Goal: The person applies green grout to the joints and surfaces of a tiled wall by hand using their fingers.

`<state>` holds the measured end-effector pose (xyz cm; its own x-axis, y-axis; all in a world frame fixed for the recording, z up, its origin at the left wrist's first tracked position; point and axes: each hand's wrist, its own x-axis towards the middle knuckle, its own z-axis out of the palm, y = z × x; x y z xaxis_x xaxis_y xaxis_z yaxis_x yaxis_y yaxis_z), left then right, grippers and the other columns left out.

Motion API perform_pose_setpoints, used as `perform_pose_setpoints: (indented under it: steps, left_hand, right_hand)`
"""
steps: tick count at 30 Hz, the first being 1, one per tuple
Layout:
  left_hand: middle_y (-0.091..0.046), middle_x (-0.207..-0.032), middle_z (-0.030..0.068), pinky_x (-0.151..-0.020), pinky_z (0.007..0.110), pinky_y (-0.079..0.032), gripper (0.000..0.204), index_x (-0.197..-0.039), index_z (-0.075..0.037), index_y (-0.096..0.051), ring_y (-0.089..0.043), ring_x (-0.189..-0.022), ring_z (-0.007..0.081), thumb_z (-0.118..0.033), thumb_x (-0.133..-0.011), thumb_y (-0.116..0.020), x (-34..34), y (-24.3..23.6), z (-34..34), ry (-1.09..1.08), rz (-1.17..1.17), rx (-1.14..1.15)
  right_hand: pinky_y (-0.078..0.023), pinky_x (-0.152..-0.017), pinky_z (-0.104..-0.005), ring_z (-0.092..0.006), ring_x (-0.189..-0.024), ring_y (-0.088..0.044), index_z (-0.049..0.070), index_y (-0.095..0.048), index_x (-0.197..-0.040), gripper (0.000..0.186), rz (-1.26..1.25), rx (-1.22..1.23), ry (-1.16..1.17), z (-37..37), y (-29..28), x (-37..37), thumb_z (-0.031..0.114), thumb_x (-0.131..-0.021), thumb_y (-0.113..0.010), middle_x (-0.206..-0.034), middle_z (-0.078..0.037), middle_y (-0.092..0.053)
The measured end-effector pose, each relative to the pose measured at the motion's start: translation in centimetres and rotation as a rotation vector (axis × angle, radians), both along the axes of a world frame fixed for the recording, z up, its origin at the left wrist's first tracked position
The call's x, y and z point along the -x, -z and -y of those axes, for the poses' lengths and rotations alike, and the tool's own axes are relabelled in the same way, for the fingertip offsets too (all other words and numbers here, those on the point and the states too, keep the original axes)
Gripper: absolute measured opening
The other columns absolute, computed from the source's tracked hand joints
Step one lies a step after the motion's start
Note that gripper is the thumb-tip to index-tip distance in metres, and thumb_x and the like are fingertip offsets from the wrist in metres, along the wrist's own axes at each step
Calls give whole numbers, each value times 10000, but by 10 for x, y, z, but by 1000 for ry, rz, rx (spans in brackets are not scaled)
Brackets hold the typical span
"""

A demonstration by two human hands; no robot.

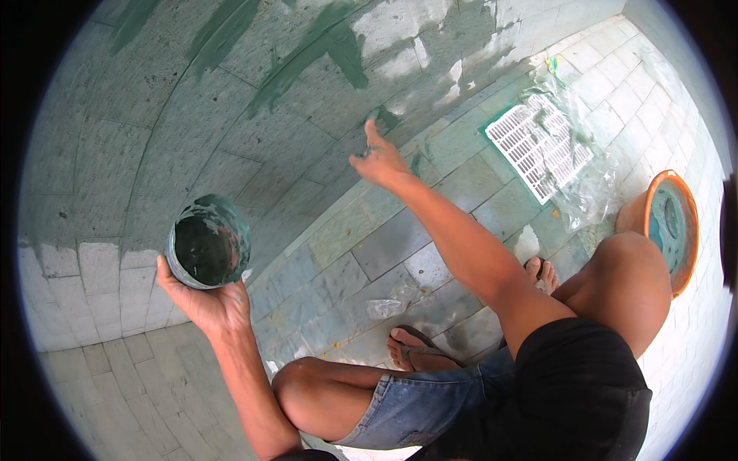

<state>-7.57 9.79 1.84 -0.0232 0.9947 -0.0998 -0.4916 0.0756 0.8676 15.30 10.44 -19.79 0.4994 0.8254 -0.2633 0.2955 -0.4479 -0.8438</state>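
Observation:
My left hand (219,307) is wrapped round the side and base of a round tub (244,250), its mouth tilted toward me. Dark green paste (201,250) coats the inside of the tub. By the low part of the tiled wall (254,131), my right hand (379,161) reaches out with one finger extended and the thumb apart from it. Green paste smears its fingertip, and I see no tool in it. Beside that fingertip lies a green patch on the wall; thicker green streaks (311,58) run higher up.
A white plastic grate (538,146) lies on the tiled floor (388,238) with a crumpled clear plastic sheet (592,192) over and beside it. At the right, an orange bucket (683,180) stands by my knee. A small plastic scrap (384,309) lies near my sandalled foot (419,349).

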Motion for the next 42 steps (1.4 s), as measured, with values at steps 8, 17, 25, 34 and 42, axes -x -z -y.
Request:
perform_pose_setpoints:
  steps: [8,17,25,34,42]
  left_hand:
    - [-562,-1242,149,-990,467,-505,469,-1213,-18,-545,-551,-1161,290,-397,-937,-511,-15,-3,5,12,-11,21]
    - [-577,-1222,147,-991,463,-499,475,-1193,-21,-553,-561,-1145,276,-416,-941,-479,-9,-4,7,18,-22,8]
    - [-617,-1105,126,-882,492,-500,494,-1134,-48,-558,-598,-1011,285,-487,-921,-485,1,2,0,117,-5,17]
    - [-646,-1030,107,-794,414,-545,461,-1083,-50,-571,-644,-911,245,-471,-918,-478,9,1,3,162,-29,-44]
    - [-626,-1004,91,-780,449,-528,401,-1087,-70,-544,-625,-896,236,-431,-934,-464,3,0,-3,7,-38,-10]
  right_hand:
    - [-491,-556,-294,-161,-653,-557,155,116,-1527,1057,-886,-292,313,17,28,-8,97,-816,-664,-1086,-115,-598]
    - [-458,-488,-250,-107,-566,-518,140,-88,-1537,933,-686,-440,92,12,-16,14,144,-821,-686,-967,-59,-572]
    - [-450,-593,-188,-49,-710,-523,-46,-471,-1350,639,-755,-569,-592,58,-115,28,172,-805,-725,-855,22,-519]
    - [-477,-632,-342,-253,-654,-578,10,-532,-1305,595,-65,-589,-778,89,-169,56,180,-764,-710,-677,-123,-580]
    - [-407,-590,-248,-97,-622,-437,4,-477,-1374,665,-261,-545,-726,90,-161,65,204,-789,-722,-642,-28,-473]
